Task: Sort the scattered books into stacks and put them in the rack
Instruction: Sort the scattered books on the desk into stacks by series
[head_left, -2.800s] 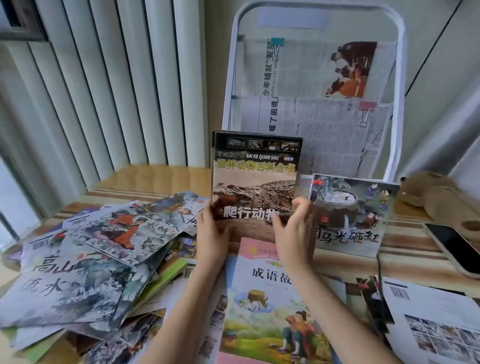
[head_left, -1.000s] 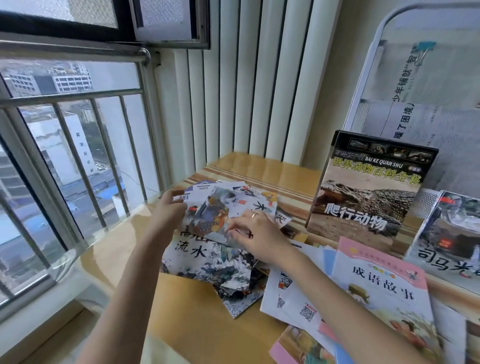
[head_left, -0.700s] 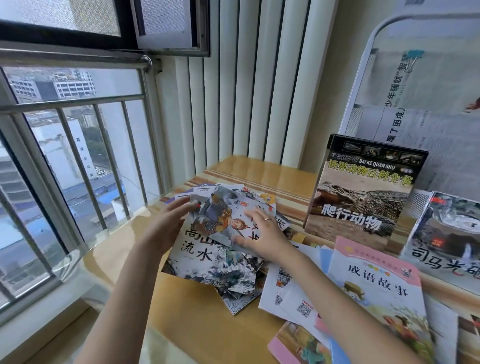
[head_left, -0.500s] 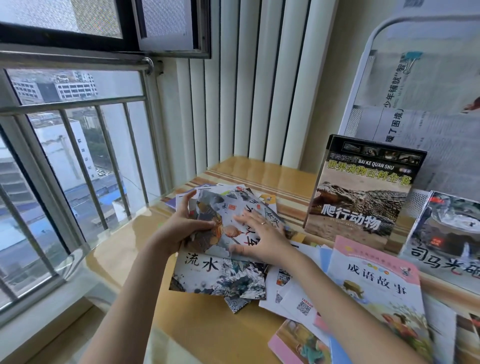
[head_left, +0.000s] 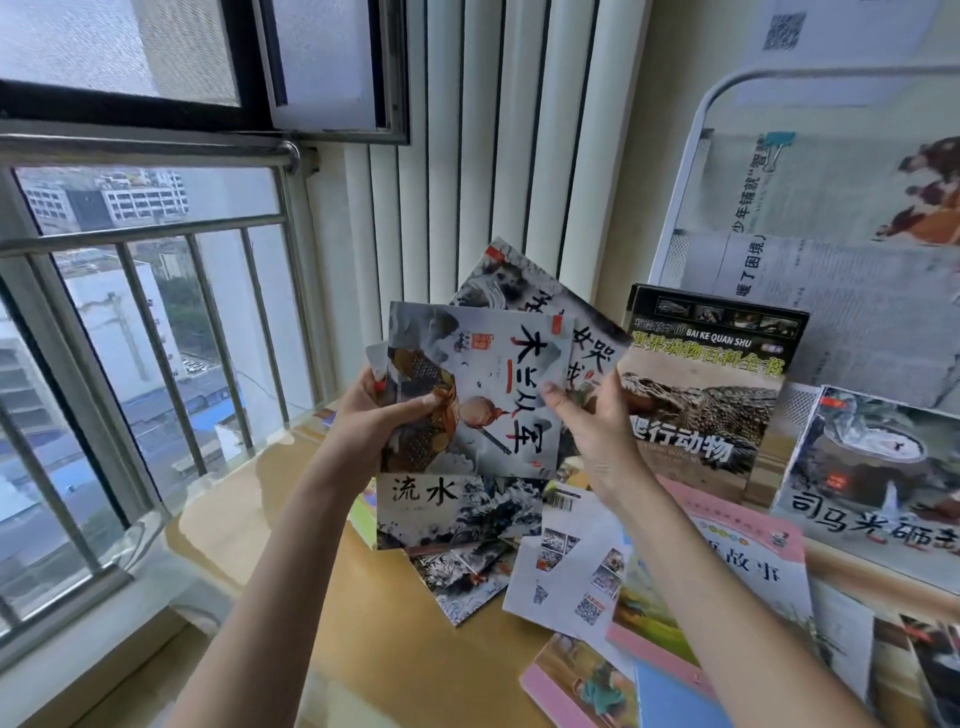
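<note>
Both hands hold one fanned bundle of thin ink-painting picture books (head_left: 470, 395) clear of the honey-coloured wooden tabletop (head_left: 363, 618): the left hand (head_left: 376, 421) pinches its left edge, thumb across the front cover, while the right hand (head_left: 592, 428) clasps the right edge from behind. Half a second earlier the same books lay on the table under flat palms; they are now raised and tilted upright, though unevenly splayed, the "流水" cover hanging lowest. This suggests the gathering step is done and squaring the edges comes next. Nearest the viewer, pink-bordered story books (head_left: 727, 587) and white sheets printed with QR codes (head_left: 566, 582) lie scattered, unsorted. Beyond the hands a dark reptile encyclopaedia (head_left: 711, 384) stands upright, with a grey picture book showing a cauldron (head_left: 878, 467) leaning beside it. Farthest back rises the white metal mesh rack (head_left: 685, 208), holding clipped newspapers; the lifted bundle is near it but not yet in it.
</note>
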